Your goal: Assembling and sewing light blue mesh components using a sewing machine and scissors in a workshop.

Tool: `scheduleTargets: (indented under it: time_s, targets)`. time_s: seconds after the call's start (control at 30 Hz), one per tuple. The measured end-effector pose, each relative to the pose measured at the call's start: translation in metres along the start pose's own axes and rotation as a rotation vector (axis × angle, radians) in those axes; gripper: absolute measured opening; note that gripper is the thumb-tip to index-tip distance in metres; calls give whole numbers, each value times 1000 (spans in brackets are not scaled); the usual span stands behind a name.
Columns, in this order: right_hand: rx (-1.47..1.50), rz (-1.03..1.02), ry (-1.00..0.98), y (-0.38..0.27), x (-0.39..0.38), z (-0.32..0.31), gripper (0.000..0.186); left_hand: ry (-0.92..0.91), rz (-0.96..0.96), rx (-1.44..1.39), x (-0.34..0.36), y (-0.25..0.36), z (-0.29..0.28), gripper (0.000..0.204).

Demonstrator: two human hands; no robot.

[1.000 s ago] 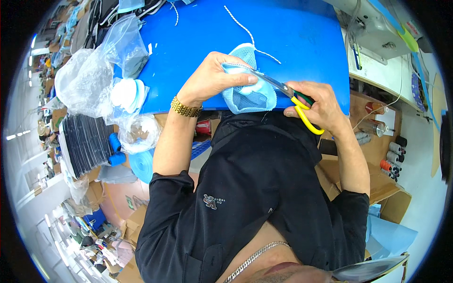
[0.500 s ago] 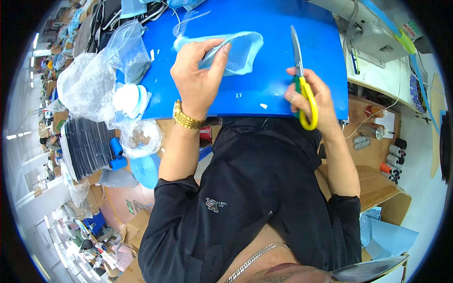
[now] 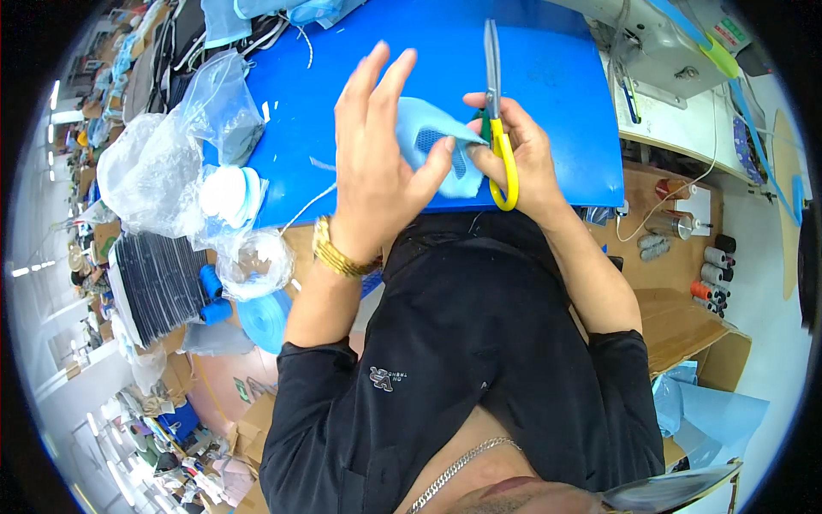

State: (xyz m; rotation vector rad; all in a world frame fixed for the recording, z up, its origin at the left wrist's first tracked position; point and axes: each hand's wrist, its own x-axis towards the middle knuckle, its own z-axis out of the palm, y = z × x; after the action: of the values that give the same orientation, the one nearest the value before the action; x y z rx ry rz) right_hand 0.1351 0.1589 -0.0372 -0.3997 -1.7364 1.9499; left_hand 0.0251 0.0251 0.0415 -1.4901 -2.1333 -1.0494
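Observation:
My left hand is open, its fingers stretched upward and the thumb apart, beside a light-blue fabric piece with a mesh patch. The thumb overlaps the mesh; I cannot tell whether it presses on it. Scissors with yellow and green handles are held in my right hand, blades together and pointing away from me. Its thumb and fingers also reach the right corner of the fabric and appear to pinch it. A white cord trails to the left of my left wrist, its other end hidden.
Beneath my hands is a blue tabletop. Clear plastic bags and white discs crowd its left side. A sewing machine stands at the right, with thread cones below. Black straps lie at far left.
My left hand has let go of the fabric and spread its fingers. The fabric has turned and moved right and nearer, up to my right hand, which has shifted left with the scissors.

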Motion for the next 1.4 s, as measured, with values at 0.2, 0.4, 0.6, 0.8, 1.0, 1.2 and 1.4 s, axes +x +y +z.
scheduleTargets:
  time_s: [0.2, 0.4, 0.6, 0.8, 1.0, 1.2, 1.4]
  targets:
    - [-190, -37, -231, -24, 4, -6, 47, -618, -270, -376, 26, -34, -2, 24]
    - [-144, 46, -171, -15, 0, -15, 46, -439, -350, -406, 19, -52, 20, 25]
    - [-201, 86, -175, -15, -2, -20, 48, -669, -435, -468, 17, -44, 10, 21]
    - [-848, -62, -22, -18, 10, -46, 50, -497, -482, -442, 11, -53, 1, 20]
    - [-1374, -258, 95, -22, 37, -99, 56, -152, -259, -451, 9, -51, -6, 16]
    - [-440, 28, -113, -79, 9, -25, 57, 185, 239, -164, 12, -34, -7, 16]
    - [-732, -446, 44, -33, 11, 0, 45, 121, 247, -120, -13, -41, 6, 26]
